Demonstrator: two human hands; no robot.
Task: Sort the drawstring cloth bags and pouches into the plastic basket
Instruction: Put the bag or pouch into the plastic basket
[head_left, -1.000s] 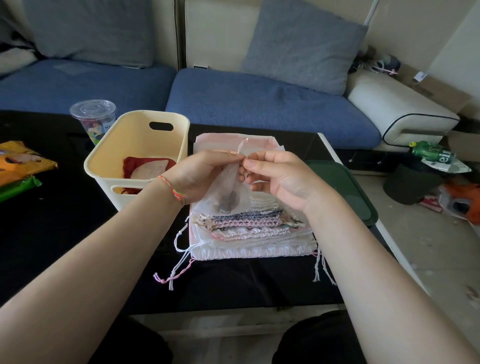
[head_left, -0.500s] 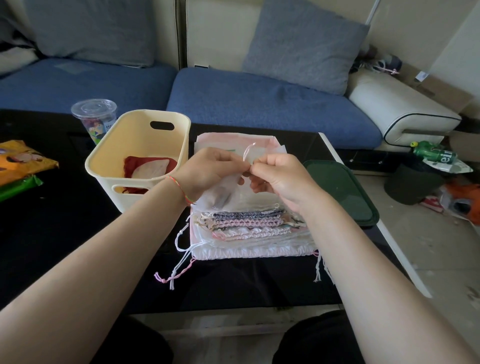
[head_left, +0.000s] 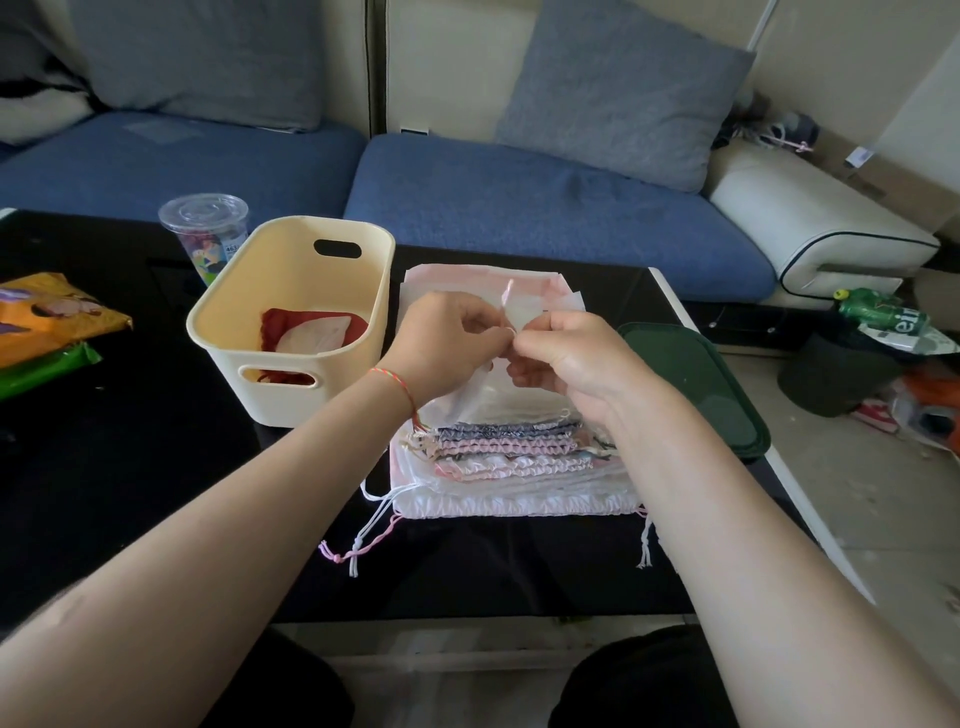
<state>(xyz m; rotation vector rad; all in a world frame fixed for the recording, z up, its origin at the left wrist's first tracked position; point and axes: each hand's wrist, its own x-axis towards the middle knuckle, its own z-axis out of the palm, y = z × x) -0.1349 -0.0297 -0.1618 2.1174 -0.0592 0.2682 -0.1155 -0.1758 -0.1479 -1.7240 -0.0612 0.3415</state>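
1. A person's left hand (head_left: 447, 343) and right hand (head_left: 563, 361) meet above a stack of drawstring bags (head_left: 509, 457) on a black table (head_left: 130, 467)
2. Both hands pinch the top edge of a sheer white pouch (head_left: 467, 400), fingertips curled together on it, lifted over the stack
3. A cream plastic basket (head_left: 291, 312) stands just left of the stack, holding a red pouch (head_left: 311, 332)
4. A lidded clear cup (head_left: 205, 234) stands behind the basket

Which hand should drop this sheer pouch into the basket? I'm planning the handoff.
Left, probably. The left hand already pinches the sheer pouch and is nearer the basket, which sits on its side. The right hand would cross over.
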